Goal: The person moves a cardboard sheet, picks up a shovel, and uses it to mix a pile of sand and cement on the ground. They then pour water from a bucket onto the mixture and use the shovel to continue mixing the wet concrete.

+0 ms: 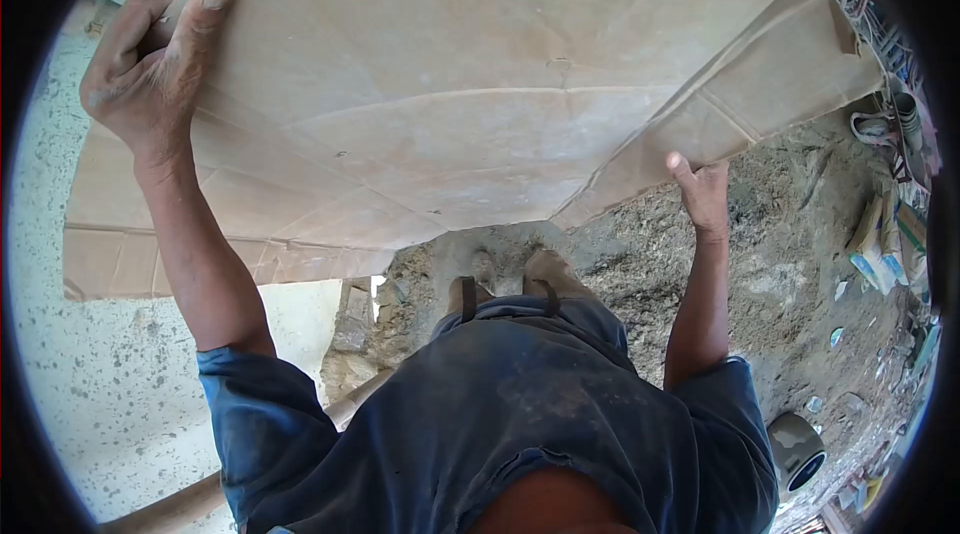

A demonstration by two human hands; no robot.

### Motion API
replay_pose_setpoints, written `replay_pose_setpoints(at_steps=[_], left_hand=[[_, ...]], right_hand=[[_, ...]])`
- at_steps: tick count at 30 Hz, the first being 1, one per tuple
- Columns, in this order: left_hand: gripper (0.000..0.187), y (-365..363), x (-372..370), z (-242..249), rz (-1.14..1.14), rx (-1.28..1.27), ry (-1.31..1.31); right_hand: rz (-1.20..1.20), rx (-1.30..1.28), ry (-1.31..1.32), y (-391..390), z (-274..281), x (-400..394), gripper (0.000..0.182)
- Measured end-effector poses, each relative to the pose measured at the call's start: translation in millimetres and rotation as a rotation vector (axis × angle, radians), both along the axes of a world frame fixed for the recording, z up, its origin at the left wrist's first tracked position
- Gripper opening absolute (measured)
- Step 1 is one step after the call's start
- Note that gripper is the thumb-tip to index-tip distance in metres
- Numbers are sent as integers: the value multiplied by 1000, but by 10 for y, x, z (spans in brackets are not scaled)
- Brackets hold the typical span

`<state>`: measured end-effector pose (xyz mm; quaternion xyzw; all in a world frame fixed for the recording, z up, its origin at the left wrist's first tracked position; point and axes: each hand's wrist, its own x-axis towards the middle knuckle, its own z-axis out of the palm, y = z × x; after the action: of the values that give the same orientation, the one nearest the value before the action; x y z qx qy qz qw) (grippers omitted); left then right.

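Observation:
A large, creased sheet of cardboard (450, 64) spreads out in front of me, dusty and folded along several lines. My left hand (160, 64) grips its upper left edge, thumb on the near face and fingers curled round the back. Lower down on the right, my right hand (702, 194) holds the bottom edge, with the thumb on the near face and the other fingers hidden behind the sheet. The cardboard covers most of what lies ahead.
Rough, dirt-covered ground (770, 234) lies beneath me. At right are bags (875, 239), a grey cylindrical container (796, 449) and scattered scraps. A speckled pale wall (110, 394) stands at left, with a wooden pole (170, 506) near it.

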<state>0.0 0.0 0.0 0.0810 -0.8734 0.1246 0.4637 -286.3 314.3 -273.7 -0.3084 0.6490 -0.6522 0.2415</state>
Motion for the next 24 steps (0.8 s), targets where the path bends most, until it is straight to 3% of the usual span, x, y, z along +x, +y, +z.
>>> replay_pose_setpoints(at_steps=[1,3,7,9,12,15,24], left_hand=[[26,64,-127,-11,-67,-25,21],[29,60,-191,-229,-199,-47,129],[45,510,-300,-703,-234,-82,37],[46,719,-262,-998,-357,25,-46],[48,1138,-122,-1165,-404,139,-186],[36,1426,-188,-1250,-459,170,-75],[37,1563,-7,-1361,-474,132,-163]], right_hand=[[-138,15,-68,104,-55,-55,68],[-307,13,48,346,86,-18,62],[-463,267,70,992,-94,37,55],[-432,572,243,1743,-833,-106,59],[-593,793,106,2394,-1311,223,57],[-749,909,-53,2924,-1668,631,55],[-998,991,-297,3538,-2216,1280,50]])
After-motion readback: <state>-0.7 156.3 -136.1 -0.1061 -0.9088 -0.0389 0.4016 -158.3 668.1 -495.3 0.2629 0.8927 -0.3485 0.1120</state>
